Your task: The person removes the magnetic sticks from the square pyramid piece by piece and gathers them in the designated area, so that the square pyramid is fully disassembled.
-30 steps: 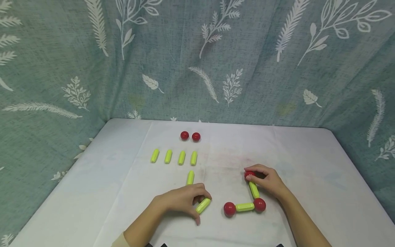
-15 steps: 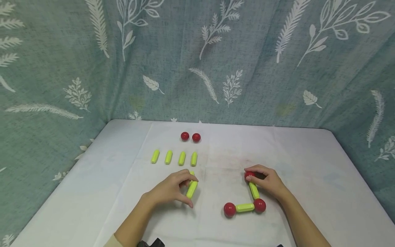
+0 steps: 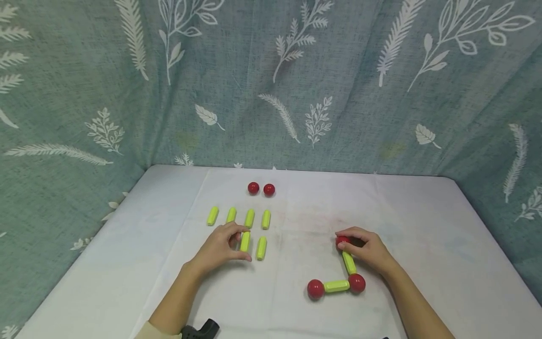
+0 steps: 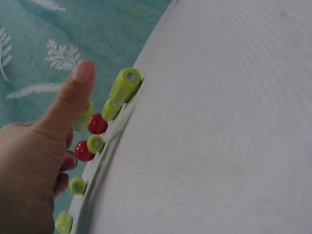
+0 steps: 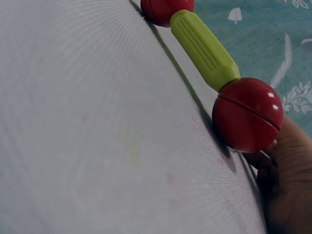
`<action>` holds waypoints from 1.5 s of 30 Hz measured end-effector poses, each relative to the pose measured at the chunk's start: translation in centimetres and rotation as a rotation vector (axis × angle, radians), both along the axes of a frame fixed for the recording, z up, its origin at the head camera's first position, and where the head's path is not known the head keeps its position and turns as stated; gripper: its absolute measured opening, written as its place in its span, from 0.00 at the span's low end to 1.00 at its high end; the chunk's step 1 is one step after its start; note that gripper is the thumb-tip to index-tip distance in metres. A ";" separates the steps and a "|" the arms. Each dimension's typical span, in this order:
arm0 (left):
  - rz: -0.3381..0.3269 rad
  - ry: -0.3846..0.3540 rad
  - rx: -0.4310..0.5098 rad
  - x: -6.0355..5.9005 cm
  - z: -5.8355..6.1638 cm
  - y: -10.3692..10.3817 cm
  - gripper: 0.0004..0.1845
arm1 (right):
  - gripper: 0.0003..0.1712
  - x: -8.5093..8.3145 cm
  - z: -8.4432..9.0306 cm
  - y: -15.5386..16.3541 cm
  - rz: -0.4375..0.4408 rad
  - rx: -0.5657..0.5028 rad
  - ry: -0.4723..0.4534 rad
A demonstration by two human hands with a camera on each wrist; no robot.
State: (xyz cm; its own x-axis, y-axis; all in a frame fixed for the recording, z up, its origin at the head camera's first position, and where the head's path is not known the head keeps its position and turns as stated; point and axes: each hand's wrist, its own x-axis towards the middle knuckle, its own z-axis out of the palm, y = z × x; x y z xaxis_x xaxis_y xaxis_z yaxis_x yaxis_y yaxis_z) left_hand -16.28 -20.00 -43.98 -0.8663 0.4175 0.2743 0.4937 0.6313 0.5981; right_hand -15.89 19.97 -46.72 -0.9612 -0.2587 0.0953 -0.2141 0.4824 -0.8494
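Left hand: left hand (image 3: 220,247) lies low on the white table (image 3: 423,245), thumb and fingertips pinching a lime-green rod (image 3: 244,241).
Rod position: it stands just beside a second loose rod (image 3: 261,247), below a row of four green rods (image 3: 239,217) and two red balls (image 3: 261,189).
Right hand: right hand (image 3: 366,249) curls its fingers round the top red ball (image 3: 341,241) of an L-shaped chain (image 3: 338,278).
Chain look: glossy red spheres with a seam, joined by ribbed lime rods; three balls, two rods.
Writing: no lettering is legible on any piece.
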 end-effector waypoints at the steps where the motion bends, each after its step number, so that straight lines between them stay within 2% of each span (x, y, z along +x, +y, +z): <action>1: 0.014 -0.014 0.000 -0.1 -0.2 -0.1 0.36 | 0.19 0.0 0.0 0.0 0.000 -0.001 0.001; 3: 0.032 -0.057 0.018 -0.3 -0.7 -0.3 0.36 | 0.19 0.1 0.0 0.1 0.000 0.003 0.002; 6: 0.018 -0.092 0.064 -0.6 -1.5 -0.9 0.35 | 0.19 0.1 0.1 0.0 0.001 0.002 0.006; 11: -0.013 -0.051 0.047 -0.8 -2.2 -1.4 0.35 | 0.19 0.1 0.2 -0.1 -0.002 0.006 0.015; 17: 0.012 0.001 -0.003 -0.8 -2.5 -1.2 0.38 | 0.19 0.1 0.2 -0.2 -0.007 0.010 0.003; 26: 0.028 0.023 -0.019 -0.9 -2.6 -1.1 0.40 | 0.19 0.0 0.3 -0.2 -0.013 0.007 0.001; 34: 0.028 0.012 -0.014 -0.8 -2.7 -1.1 0.42 | 0.19 0.0 0.3 -0.2 -0.009 0.009 -0.001; 38: 0.032 -0.013 0.020 -0.7 -2.5 -0.9 0.44 | 0.19 0.0 0.2 -0.1 -0.010 0.028 0.011; 41: 0.000 -0.027 0.076 -0.5 -2.1 -0.8 0.44 | 0.20 0.1 0.2 -0.1 -0.013 0.021 0.002; 45: -0.084 0.001 0.157 -0.3 -1.5 -0.3 0.43 | 0.19 0.2 0.2 -0.2 -0.014 0.012 -0.004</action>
State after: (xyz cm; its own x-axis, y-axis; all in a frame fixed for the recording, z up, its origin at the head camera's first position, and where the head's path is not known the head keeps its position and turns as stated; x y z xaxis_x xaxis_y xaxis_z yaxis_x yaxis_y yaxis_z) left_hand -16.62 -20.31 -45.44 -0.8295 0.4407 0.3429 0.5419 0.4868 0.6851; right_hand -15.74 19.79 -46.50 -0.9652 -0.2462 0.0884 -0.2038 0.4959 -0.8441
